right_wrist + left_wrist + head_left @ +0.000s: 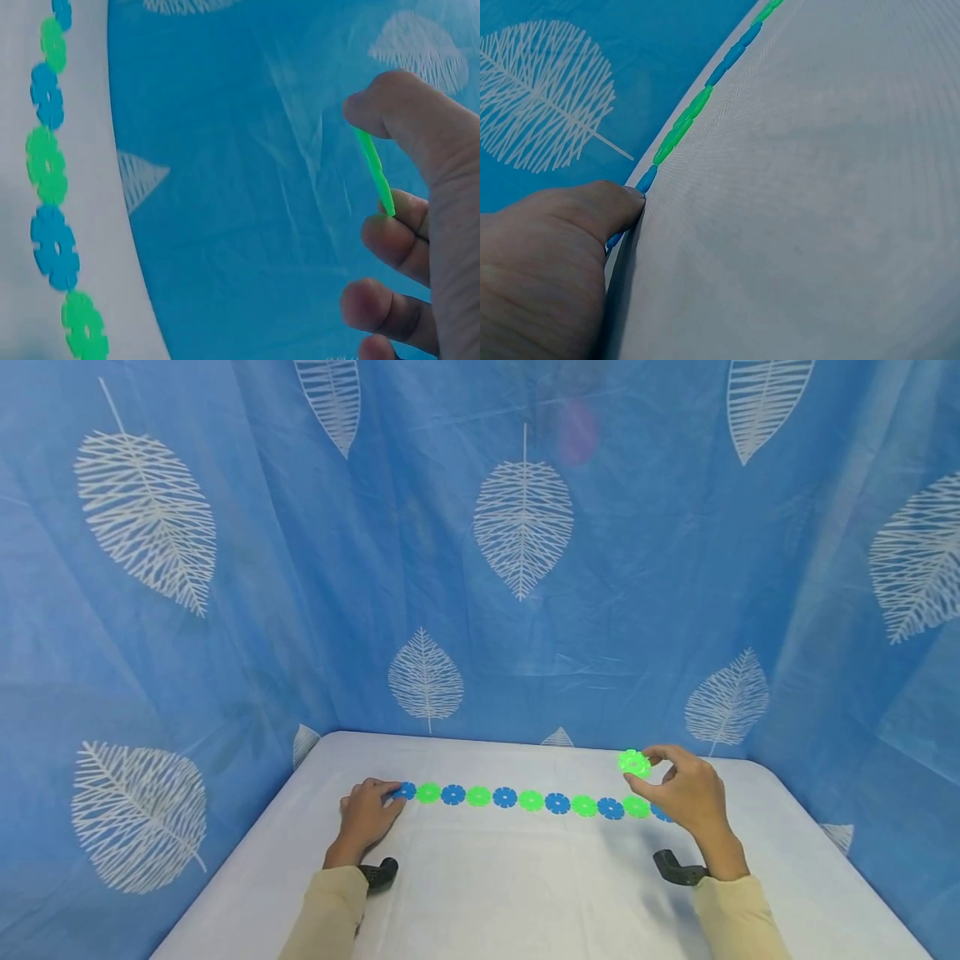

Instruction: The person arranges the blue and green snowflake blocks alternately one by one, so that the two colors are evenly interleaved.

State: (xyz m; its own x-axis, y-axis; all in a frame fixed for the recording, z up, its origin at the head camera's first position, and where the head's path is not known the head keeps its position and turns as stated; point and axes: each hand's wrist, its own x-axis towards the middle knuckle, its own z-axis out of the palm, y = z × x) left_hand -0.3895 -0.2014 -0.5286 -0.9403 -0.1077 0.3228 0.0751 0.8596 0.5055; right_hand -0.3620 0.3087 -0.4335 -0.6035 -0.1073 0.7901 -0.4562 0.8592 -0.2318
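A row of flat, notched plastic interlocking discs, blue and green by turns, lies on the white-covered table [480, 877]. At the row's left end my left hand [366, 814] pinches a blue interlocking disc [407, 791] between thumb and fingers; in the left wrist view the thumb [622, 206] covers part of that disc. Raised above the row's right end, my right hand [690, 789] holds a loose green interlocking disc [635, 764] by its edge. The right wrist view shows this green disc [375, 172] edge-on between thumb and fingertip. Behind the right hand, the last blue disc [662, 813] is partly hidden.
Blue curtains [615, 568] with white leaf patterns stand around the table's back and sides. A dark wrist-worn device [381, 874] sits at the left cuff, another dark device [678, 868] at the right. The row runs near the table's far edge.
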